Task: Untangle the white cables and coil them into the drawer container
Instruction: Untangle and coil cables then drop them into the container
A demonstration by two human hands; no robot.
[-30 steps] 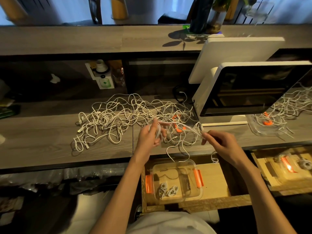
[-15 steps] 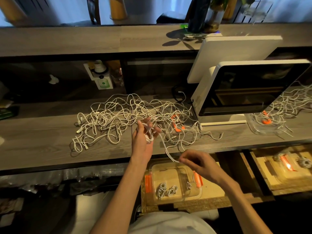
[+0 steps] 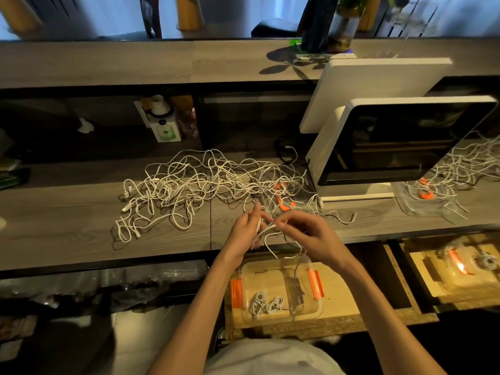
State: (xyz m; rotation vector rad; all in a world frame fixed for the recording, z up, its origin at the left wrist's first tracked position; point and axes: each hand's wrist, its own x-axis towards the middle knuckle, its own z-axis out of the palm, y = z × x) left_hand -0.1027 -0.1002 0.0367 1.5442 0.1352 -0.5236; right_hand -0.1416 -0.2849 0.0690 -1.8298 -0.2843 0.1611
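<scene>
A tangle of cables (image 3: 205, 190) sprawls across the desk (image 3: 67, 226). Below, my open drawer (image 3: 341, 293) holds a clear container (image 3: 273, 272) with two small coils (image 3: 266, 304). My left hand (image 3: 243, 234) and right hand (image 3: 308, 236) pinch one cable (image 3: 266, 230) above it.

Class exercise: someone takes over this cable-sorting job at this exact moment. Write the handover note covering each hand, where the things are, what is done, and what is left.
Left hand grips a partly wound white cable; right hand pinches the same cable, above the counter edge.
Clear container sits in the open drawer below.
Done: two coiled cables lie in the container.
Left: finish this coil, then untangle the big cable pile on the counter.
</scene>
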